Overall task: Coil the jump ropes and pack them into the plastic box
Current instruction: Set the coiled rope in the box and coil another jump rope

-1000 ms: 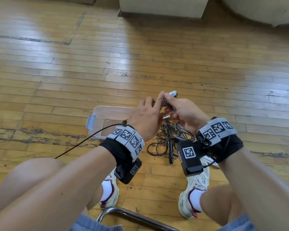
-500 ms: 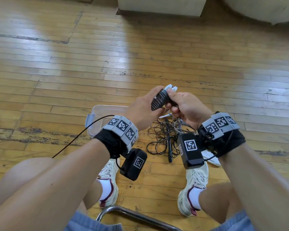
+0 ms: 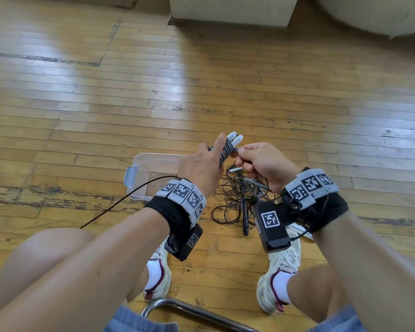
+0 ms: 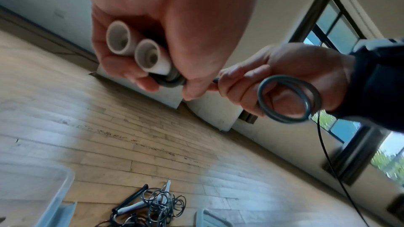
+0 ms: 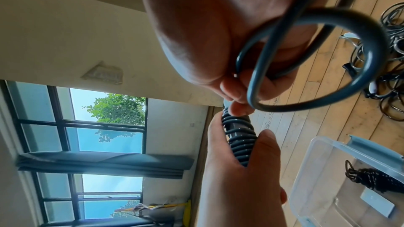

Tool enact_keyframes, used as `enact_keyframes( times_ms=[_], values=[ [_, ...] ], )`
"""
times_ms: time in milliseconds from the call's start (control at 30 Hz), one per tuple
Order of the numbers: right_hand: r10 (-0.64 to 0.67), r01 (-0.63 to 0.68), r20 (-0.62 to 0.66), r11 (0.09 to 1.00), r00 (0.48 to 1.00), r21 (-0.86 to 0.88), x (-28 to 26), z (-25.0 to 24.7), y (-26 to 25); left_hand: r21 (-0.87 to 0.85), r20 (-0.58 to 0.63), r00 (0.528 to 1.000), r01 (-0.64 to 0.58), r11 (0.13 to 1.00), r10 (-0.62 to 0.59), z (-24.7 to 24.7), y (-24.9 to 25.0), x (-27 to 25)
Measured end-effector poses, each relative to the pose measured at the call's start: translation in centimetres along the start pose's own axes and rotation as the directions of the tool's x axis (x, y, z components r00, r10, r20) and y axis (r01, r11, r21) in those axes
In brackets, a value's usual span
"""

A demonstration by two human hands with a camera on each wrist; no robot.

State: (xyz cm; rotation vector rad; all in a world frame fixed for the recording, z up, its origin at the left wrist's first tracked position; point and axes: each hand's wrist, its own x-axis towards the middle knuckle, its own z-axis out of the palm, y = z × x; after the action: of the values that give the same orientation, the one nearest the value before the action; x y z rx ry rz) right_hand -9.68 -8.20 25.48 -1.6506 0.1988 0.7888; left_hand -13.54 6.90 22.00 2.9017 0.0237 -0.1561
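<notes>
My left hand grips two white jump rope handles held side by side, with grey-blue cord wound tightly round them. Their hollow ends show in the left wrist view. My right hand pinches the same cord close to the handles, and a loose loop of it hangs under that hand. A tangle of dark ropes lies on the floor below both hands. The clear plastic box stands to the left of the tangle, and a coiled black rope lies inside it.
A wooden plank floor spreads all around. My shoes stand just behind the tangle, and a chrome chair tube runs beneath me. A pale cabinet base stands at the far wall. A thin black cable trails from my left wrist.
My left forefinger has straightened beside the wound handles, and my right hand has slid back along the cord, away from the handles' tips. Both hands stay over the tangle.
</notes>
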Motion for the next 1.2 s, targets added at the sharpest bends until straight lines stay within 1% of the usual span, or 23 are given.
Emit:
enact_keyframes(
  times_ms=[100, 167, 233, 300, 400, 467, 533, 633, 700, 767, 800, 833, 867, 933, 1000, 1067, 1100, 1200],
  values=[
    [0.005, -0.005, -0.023, 1.000, 1.000, 0.004, 0.0, -0.2, -0.1, -0.130, 0.043, 0.999, -0.019, 0.991, 0.025, 0.0, -0.4, 0.3],
    [-0.001, 0.001, -0.023, 1.000, 1.000, 0.014, -0.1, -0.6, -0.4, -0.219, 0.050, 0.997, -0.048, 0.975, 0.060, -0.3, -0.7, 0.5],
    [-0.005, 0.005, -0.019, 1.000, 1.000, 0.009, -0.2, -0.8, -0.8, -0.238, 0.045, 0.995, -0.079, 0.968, 0.093, -0.6, -0.7, 0.5],
    [-0.009, 0.009, -0.019, 1.000, 1.000, -0.016, -0.3, -0.7, -0.8, -0.204, 0.037, 0.995, -0.080, 0.976, 0.089, -0.6, -0.7, 0.5],
    [-0.033, 0.031, -0.028, 0.996, 0.999, -0.087, -0.4, 0.0, -0.6, -0.109, 0.007, 0.999, -0.039, 0.993, 0.040, -0.6, -0.5, 0.4],
    [-0.050, 0.044, -0.034, 0.989, 0.998, -0.142, -0.4, 0.3, -0.5, -0.053, -0.005, 0.999, -0.033, 0.998, 0.032, -0.4, -0.5, 0.3],
    [-0.050, 0.039, -0.051, 0.980, 0.997, -0.196, -0.4, 0.1, -0.3, -0.014, -0.001, 0.999, -0.050, 0.999, 0.050, -0.3, -0.6, 0.2],
    [-0.042, 0.022, -0.074, 0.966, 0.996, -0.258, -0.3, -0.3, 0.0, 0.000, 0.040, 0.991, -0.128, 0.992, 0.128, -0.1, -0.5, -0.1],
    [-0.043, 0.016, -0.091, 0.960, 0.995, -0.278, -0.2, -0.4, 0.3, -0.077, 0.101, 0.983, -0.144, 0.987, 0.151, 0.4, -0.3, -0.3],
    [-0.048, 0.013, -0.116, 0.959, 0.992, -0.283, -0.1, -0.8, 0.5, -0.201, 0.161, 0.969, -0.151, 0.968, 0.185, 0.7, -0.1, -0.3],
    [-0.054, 0.014, -0.129, 0.957, 0.990, -0.289, 0.0, -1.1, 0.6, -0.275, 0.171, 0.965, -0.145, 0.951, 0.197, 0.7, 0.0, -0.2],
    [-0.061, 0.017, -0.141, 0.956, 0.988, -0.294, 0.1, -1.4, 0.6, -0.364, 0.163, 0.968, -0.120, 0.924, 0.190, 0.5, 0.1, 0.0],
    [-0.068, 0.021, -0.150, 0.955, 0.986, -0.295, 0.1, -1.6, 0.6, -0.463, 0.151, 0.976, -0.071, 0.883, 0.157, 0.1, 0.1, 0.3],
    [-0.073, 0.031, -0.145, 0.962, 0.987, -0.273, 0.1, -1.6, 0.5, -0.604, 0.168, 0.984, 0.053, 0.795, 0.062, -0.8, -0.1, 0.9],
    [-0.078, 0.048, -0.122, 0.972, 0.989, -0.228, 0.0, -1.3, 0.2, -0.646, 0.244, 0.969, 0.133, 0.751, 0.039, -1.2, -0.3, 1.5],
    [-0.100, 0.074, -0.111, 0.973, 0.989, -0.218, -0.2, -1.0, 0.0, -0.687, 0.285, 0.956, 0.158, 0.709, 0.063, -1.1, -0.5, 1.6],
    [-0.112, 0.087, -0.103, 0.972, 0.988, -0.218, -0.2, -0.9, -0.2, -0.695, 0.283, 0.957, 0.159, 0.701, 0.063, -0.9, -0.6, 1.6],
    [-0.118, 0.107, -0.062, 0.981, 0.991, -0.162, -0.3, -0.8, -0.6, -0.658, 0.222, 0.975, 0.139, 0.740, 0.014, -1.1, -0.8, 1.5]
  ],
)
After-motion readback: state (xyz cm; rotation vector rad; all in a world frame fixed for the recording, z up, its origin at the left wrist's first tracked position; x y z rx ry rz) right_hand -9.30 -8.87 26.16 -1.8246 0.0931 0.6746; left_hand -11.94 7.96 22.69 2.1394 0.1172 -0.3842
